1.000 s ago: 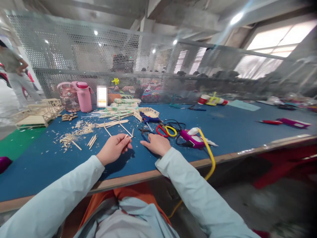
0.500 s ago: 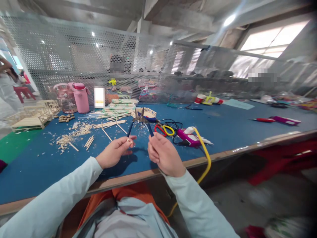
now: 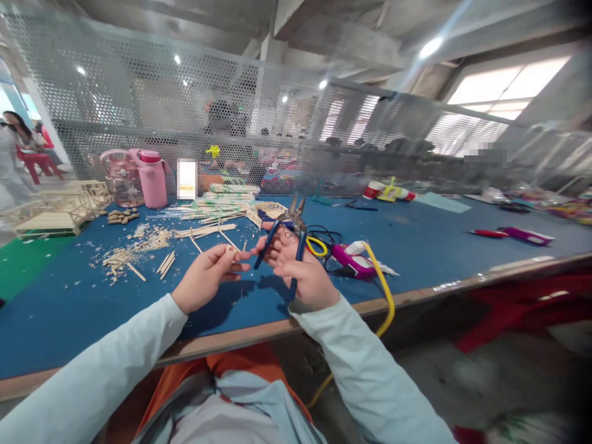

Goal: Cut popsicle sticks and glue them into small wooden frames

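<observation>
My right hand [image 3: 305, 271] holds a pair of cutting pliers [image 3: 295, 219] with blue handles. Their jaws are parted and point away from me; the handles stand apart, with the right fingers spread behind them. Just left of the pliers, my left hand [image 3: 206, 274] is closed, thumb and fingertips pinched together on something small and pale that I cannot make out. Both hands are above the blue table [image 3: 222, 311] near its front edge. Beyond them lie thin wooden sticks [image 3: 206, 230] and a flat wooden frame [image 3: 259, 214].
Wood scraps [image 3: 132, 246] and peanuts [image 3: 123, 216] lie to the left, by a pink flask [image 3: 152, 182] and wooden models [image 3: 49, 216]. At right rests a purple glue gun [image 3: 354, 261] with a yellow cord [image 3: 385, 296]. A perforated metal screen [image 3: 152, 105] stands behind.
The left fingers have come off the pliers' left handle. The pliers have shifted right and now sit in the right hand alone, whose fingers have spread.
</observation>
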Motion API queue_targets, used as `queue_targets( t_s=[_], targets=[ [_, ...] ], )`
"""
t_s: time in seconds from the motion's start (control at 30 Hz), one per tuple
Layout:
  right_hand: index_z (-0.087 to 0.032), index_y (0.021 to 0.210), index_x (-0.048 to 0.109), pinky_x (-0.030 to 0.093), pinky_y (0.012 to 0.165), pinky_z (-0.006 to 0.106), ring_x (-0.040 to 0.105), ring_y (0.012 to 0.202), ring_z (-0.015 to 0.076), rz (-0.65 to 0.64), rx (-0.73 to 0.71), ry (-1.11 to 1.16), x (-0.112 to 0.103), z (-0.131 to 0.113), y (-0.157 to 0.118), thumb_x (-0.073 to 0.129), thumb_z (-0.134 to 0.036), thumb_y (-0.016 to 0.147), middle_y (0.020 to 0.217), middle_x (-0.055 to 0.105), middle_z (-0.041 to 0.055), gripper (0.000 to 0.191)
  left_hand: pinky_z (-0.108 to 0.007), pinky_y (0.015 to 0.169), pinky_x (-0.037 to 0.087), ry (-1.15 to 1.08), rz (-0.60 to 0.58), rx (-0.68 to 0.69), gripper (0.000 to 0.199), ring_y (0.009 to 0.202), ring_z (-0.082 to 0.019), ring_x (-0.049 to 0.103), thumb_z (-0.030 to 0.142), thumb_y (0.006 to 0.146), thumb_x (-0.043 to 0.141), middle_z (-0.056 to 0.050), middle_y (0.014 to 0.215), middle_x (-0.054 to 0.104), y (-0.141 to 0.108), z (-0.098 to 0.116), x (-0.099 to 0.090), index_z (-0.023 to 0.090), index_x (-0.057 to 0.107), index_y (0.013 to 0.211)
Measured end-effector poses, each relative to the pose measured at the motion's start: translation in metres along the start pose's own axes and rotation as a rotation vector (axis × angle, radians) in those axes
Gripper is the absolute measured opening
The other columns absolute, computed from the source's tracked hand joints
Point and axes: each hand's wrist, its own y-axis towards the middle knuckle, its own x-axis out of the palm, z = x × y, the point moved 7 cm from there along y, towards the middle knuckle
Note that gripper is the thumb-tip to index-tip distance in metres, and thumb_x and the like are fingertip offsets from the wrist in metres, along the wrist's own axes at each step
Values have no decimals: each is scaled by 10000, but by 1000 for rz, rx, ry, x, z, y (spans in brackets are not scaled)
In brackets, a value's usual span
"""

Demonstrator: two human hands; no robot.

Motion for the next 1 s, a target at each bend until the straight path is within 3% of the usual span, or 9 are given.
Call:
queue_targets(
  t_s=[0.1, 0.17, 0.27, 0.83, 1.0],
  targets=[
    [-217, 1276, 377, 398, 880, 368, 523, 943, 200, 13, -27, -471, -10, -9, -2, 440, -120, 582, 1062, 535, 65, 704, -152, 382, 302, 12, 112, -14, 351, 440, -48, 383, 526, 745, 517, 48, 602, 460, 3, 1, -10, 178, 471, 741],
    [-185, 1261, 417, 381, 896, 369, 506, 945, 201, -5, -46, -745, -8, -11, -3, 439, -93, 589, 1059, 528, 83, 679, -148, 346, 230, 32, 142, 16, 338, 391, -36, 291, 515, 753, 513, 73, 544, 395, 3, 2, -14, 178, 480, 732],
    [-159, 1263, 424, 394, 873, 366, 497, 925, 206, -46, -55, -939, -1, -11, -4, 444, -65, 583, 1012, 527, 97, 687, -159, 352, 236, 52, 151, 52, 347, 388, -34, 297, 520, 741, 529, 68, 550, 428, 3, 1, -15, 174, 498, 739],
    [-121, 1248, 442, 413, 819, 345, 498, 870, 203, -55, -98, -1010, 9, -7, -6, 455, -57, 572, 965, 537, 98, 680, -177, 371, 225, 99, 158, 93, 431, 379, -41, 280, 569, 728, 525, 77, 434, 329, 3, 2, -16, 158, 491, 601],
    [-130, 1214, 462, 441, 778, 335, 520, 827, 194, 6, -150, -965, 6, 0, -7, 451, -58, 547, 948, 562, 89, 671, -176, 367, 265, 124, 149, 100, 449, 396, -47, 349, 596, 725, 500, 31, 532, 502, 0, 6, -13, 151, 523, 675]
  ],
)
